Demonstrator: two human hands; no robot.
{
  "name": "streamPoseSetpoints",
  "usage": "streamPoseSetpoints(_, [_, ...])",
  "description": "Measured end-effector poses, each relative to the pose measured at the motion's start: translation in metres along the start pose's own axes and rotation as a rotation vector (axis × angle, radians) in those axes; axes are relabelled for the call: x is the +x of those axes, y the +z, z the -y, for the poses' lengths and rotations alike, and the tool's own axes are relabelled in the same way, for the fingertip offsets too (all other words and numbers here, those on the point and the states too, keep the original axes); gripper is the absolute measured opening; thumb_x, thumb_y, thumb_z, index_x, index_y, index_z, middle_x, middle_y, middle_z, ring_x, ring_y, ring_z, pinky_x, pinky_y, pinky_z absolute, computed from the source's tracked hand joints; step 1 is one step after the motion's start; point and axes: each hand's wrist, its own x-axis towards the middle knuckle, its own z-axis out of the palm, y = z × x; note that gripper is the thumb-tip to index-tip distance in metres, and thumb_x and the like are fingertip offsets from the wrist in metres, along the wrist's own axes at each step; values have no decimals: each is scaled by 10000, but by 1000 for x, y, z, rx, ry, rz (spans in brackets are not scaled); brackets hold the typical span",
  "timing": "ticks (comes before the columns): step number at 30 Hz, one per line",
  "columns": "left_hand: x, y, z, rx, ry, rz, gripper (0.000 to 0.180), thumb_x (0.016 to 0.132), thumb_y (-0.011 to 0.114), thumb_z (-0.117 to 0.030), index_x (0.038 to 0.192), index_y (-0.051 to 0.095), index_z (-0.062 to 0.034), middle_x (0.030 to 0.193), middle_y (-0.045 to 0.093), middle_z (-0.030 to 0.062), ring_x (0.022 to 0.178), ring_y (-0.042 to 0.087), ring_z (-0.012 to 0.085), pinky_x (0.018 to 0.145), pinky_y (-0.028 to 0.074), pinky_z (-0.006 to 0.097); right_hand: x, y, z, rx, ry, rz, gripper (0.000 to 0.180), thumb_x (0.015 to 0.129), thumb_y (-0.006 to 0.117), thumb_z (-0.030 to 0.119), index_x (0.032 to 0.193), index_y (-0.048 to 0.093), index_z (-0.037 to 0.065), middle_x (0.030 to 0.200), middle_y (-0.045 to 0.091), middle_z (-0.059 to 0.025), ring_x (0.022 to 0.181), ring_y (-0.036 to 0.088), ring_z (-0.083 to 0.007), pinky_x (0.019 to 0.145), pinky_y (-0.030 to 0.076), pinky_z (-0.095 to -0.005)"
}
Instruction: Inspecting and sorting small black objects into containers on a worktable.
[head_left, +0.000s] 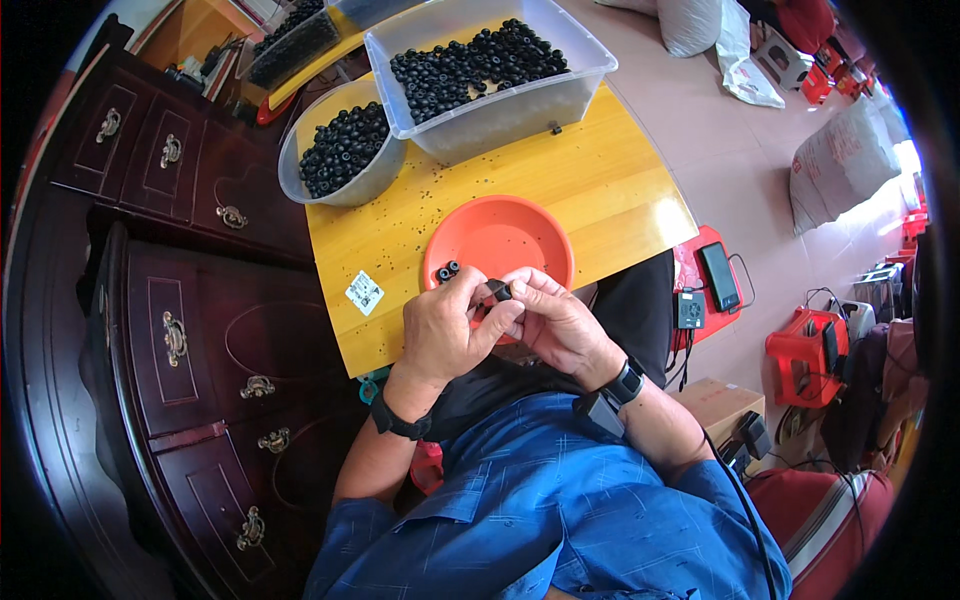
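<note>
1. The small black part (pixel 500 291) is pinched between the fingertips of both hands, held just above the near rim of the orange bowl (pixel 500 235). Most of it is covered by the fingers, so its shape cannot be made out.
2. The left hand (pixel 445 325) curls around it from the left, thumb and forefinger closed on it; the right hand (pixel 555 320) meets it from the right, fingers bent and pressed against the same piece.
3. The hands hide the bowl's near edge. Two small black pieces (pixel 446 270) lie at its left rim; the rest of the bowl that shows is bare.
4. A clear rectangular tub (pixel 500 110) at the far end of the worktop (pixel 600 180) holds a heap of black ring-shaped parts. A round clear bowl (pixel 345 185) to its left holds more of them.
5. A further tray of dark parts (pixel 295 45) behind is cut off by the picture's edge.
6. Black specks are scattered over the yellow worktop, and a small white label (pixel 364 292) lies by its near left corner.
7. A dark wooden cabinet (pixel 180 330) with brass handles stands to the left, close against the worktop.
</note>
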Motion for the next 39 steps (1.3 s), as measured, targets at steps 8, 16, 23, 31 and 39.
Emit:
streamPoseSetpoints(8, [-1,8,7,108,90,-65,381,892,694,-433,828,564,-80,647,637,65,571,661,274,481,489,386,0,-2,0,12,-34,47,89,995,591,150,1004,607,63,1001,646,-49,844,631,-100,787,555,-249])
streamPoseSetpoints(16, [-3,13,8,112,71,-34,414,908,667,-442,758,540,-77,627,627,84,559,648,308,475,486,413,2,-5,0,-21,-71,-6,86,995,587,137,1022,627,66,993,646,-38,808,593,-81,734,516,-222])
streamPoseSetpoints(23, [-4,7,3,51,35,-25,343,883,724,-367,796,570,-72,611,611,65,519,623,244,478,477,364,1,-4,0,49,-5,6,98,997,585,151,1044,623,73,1001,658,-24,870,643,-90,755,544,-225])
streamPoseSetpoints(31, [-1,1,-12,-236,-29,-92,195,826,761,-116,973,657,-42,578,497,24,491,468,106,488,396,274,2,-10,1,87,67,109,151,1007,574,176,1125,579,83,1013,665,-47,851,672,-103,759,569,-236])
streamPoseSetpoints(39, [10,-33,19,-67,-192,69,191,809,747,-135,899,649,2,578,431,1,537,401,63,501,363,270,-2,2,9,-598,-200,-131,134,1014,552,135,1136,577,87,985,666,-26,922,657,-116,791,549,-295])
